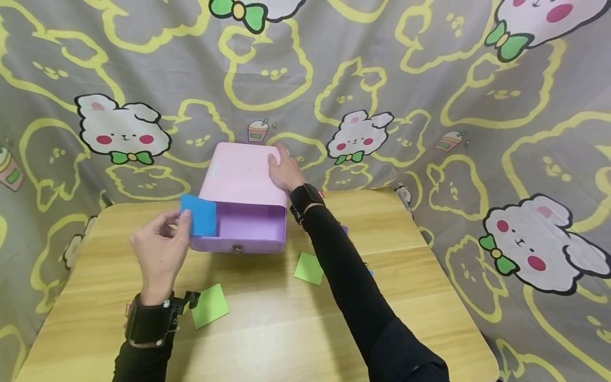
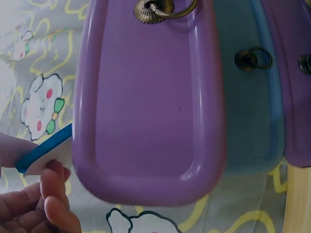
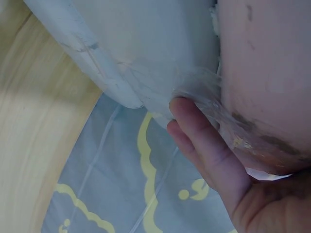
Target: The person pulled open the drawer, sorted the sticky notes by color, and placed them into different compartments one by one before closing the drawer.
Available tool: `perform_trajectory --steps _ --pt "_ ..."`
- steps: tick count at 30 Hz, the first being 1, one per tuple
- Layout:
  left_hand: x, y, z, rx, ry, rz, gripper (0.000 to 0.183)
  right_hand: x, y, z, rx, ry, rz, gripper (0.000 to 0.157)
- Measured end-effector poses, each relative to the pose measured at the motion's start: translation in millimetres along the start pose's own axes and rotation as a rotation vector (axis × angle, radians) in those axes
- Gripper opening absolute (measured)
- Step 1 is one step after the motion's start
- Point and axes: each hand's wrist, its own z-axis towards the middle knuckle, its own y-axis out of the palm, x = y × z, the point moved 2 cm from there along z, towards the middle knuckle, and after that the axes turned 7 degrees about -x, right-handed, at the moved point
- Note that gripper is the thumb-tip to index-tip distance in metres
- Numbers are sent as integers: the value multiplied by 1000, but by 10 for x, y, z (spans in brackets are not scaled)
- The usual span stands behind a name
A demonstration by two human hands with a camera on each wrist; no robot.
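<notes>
A pink drawer cabinet [image 1: 245, 172] stands at the far side of the table, its purple top drawer [image 1: 253, 245] pulled out. My left hand [image 1: 162, 246] pinches a blue square of paper [image 1: 202, 215] between thumb and fingers at the drawer's left front corner. White shows on the paper's underside in the left wrist view. My right hand [image 1: 288, 172] grips the cabinet's back right corner, thumb on top. In the right wrist view its fingers [image 3: 209, 145] reach along the back, beside clear wrinkled film [image 3: 199, 90].
Green paper squares lie on the table [image 1: 267, 339], one [image 1: 210, 306] by my left wrist, another [image 1: 308, 268] in front of the cabinet. Purple and blue bits peek out from behind my right sleeve. A blue drawer [image 2: 248, 111] sits below the purple one. A patterned curtain [image 1: 420, 69] surrounds the table.
</notes>
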Motion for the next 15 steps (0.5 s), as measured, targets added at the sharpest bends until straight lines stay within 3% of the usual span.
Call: perform_trajectory --steps 8,15 --pt "-20 76 -40 -25 -39 67 20 25 35 49 -21 25 -1 59" --pt "1 172 -41 -56 -25 108 21 27 5 52 -24 28 0 58"
